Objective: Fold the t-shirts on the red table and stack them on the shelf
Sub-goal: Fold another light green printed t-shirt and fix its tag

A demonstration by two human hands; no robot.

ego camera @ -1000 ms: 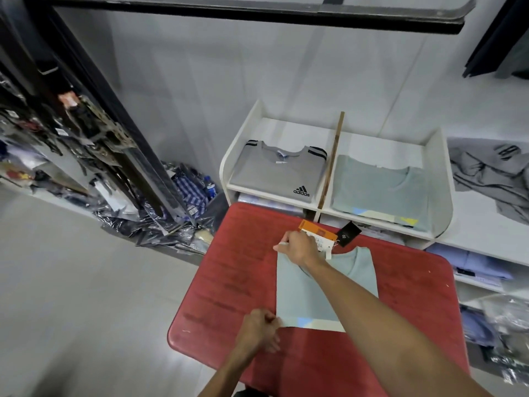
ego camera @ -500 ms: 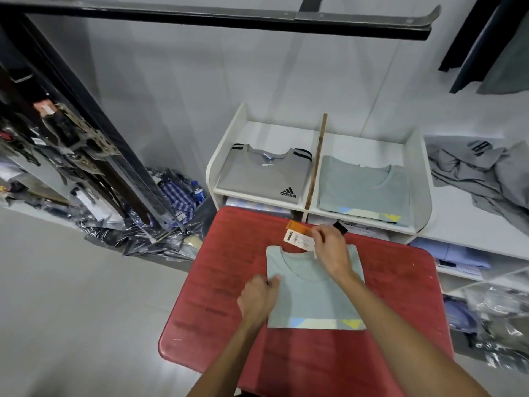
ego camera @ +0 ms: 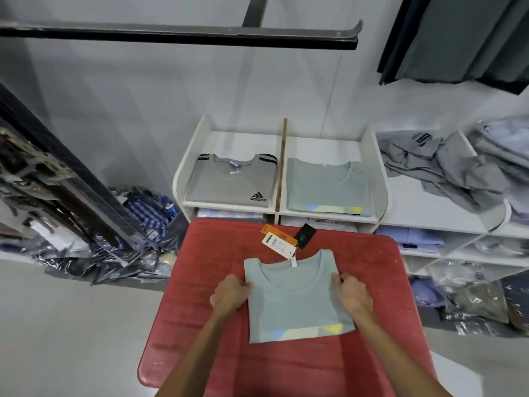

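Red surface (ego camera: 200,325): one pale-green t-shirt (ego camera: 297,305), folded, left hand (ego camera: 230,293) and right hand (ego camera: 353,292) gripping its side edges. Behind it, shelf (ego camera: 372,173) holds two folded shirts; stacking remains.

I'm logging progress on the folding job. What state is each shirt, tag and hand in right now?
Light green t-shirt: folded, flat on the red table.
Hang tags: attached at its collar, lying on the table.
Left hand: gripping the shirt's left edge.
Right hand: gripping its right edge.
Grey Adidas shirt: folded, left shelf compartment.
Matching green shirt: folded, right compartment.
Grey clothes: crumpled, unfolded.
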